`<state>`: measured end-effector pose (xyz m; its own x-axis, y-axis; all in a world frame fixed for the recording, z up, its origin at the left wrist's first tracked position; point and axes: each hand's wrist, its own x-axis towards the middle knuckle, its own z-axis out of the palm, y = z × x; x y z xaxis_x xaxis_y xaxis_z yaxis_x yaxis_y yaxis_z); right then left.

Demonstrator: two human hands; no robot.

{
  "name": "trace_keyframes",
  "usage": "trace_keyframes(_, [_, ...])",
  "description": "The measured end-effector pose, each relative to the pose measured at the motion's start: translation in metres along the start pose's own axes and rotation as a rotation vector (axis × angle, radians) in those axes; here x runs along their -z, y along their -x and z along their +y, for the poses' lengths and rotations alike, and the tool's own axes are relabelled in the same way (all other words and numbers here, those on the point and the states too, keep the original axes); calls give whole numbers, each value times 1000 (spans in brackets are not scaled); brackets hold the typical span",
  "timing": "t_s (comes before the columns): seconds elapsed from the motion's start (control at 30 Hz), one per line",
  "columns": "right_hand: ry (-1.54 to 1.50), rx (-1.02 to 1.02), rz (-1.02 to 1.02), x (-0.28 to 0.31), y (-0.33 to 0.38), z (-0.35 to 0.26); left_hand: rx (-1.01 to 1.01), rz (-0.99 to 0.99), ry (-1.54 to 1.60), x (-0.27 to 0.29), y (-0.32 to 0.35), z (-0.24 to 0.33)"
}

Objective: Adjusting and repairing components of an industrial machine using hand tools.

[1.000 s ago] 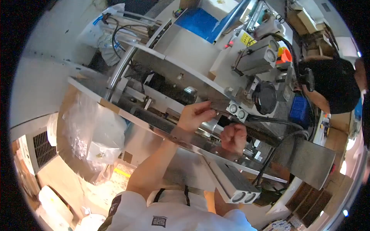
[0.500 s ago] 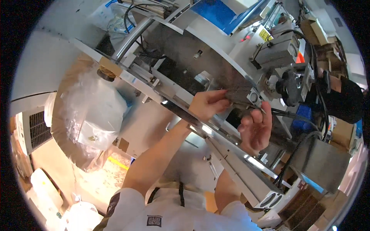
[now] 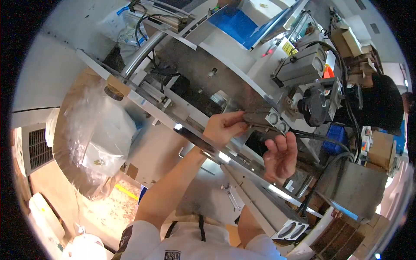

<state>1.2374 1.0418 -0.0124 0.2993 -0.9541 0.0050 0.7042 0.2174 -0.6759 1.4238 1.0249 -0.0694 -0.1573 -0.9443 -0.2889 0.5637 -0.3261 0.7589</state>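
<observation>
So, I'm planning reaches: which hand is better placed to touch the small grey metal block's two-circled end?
Probably the right hand: its curled fingers are close beside the block's end; the left hand is farther left.

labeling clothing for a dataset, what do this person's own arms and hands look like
The left hand and right hand are bare, with no gloves or watch visible. The forearms are bare too. Short white sleeves end near the elbows; the left one has a dark patch on its outer side.
</observation>
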Motion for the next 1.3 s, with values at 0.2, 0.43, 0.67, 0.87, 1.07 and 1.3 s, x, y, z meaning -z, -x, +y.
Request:
trace_keyframes(0.2, [-55,-20,-27,-2,-3,0,-32,-36,-60,5,-2,-4])
trace_keyframes(0.43, [-49,-6,-46,-1,-2,1,-2,20,-22,0,1,-1])
trace_keyframes(0.67, [-42,-4,-68,-3,-4,1,46,25,-10,4,-2,-5])
trace_keyframes(0.87, [-27,-11,-68,-2,-3,0,25,77,72,2,0,-7])
trace_keyframes(1.07, [-24,16,-342,9,-8,4,55,85,94,8,0,-12])
trace_keyframes(1.3, [-73,80,32,17,14,16,-50,45,45,10,-2,-20])
